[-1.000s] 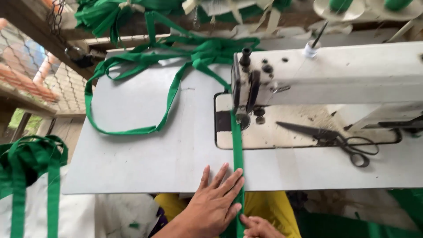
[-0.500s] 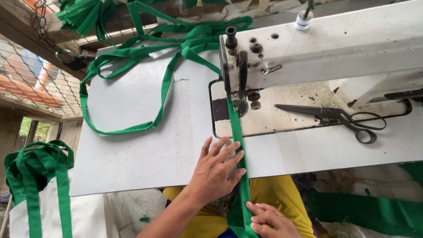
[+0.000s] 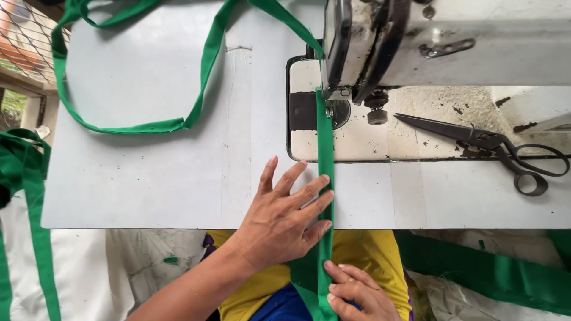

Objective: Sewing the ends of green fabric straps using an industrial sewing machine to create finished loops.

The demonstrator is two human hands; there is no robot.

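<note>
Left hand (image 3: 284, 221) spread flat beside green strip (image 3: 325, 178) | right hand (image 3: 357, 292) pinching near end | feed straight toward presser foot (image 3: 329, 95), steady tension

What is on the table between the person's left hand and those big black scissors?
In the head view, the green fabric strip runs along the left hand's fingertips. Past it toward the scissors lies only bare table top and the sewing machine's stained bed.

Black scissors (image 3: 493, 148) — on the grubby white table (image 3: 143, 178) (right side)
</note>
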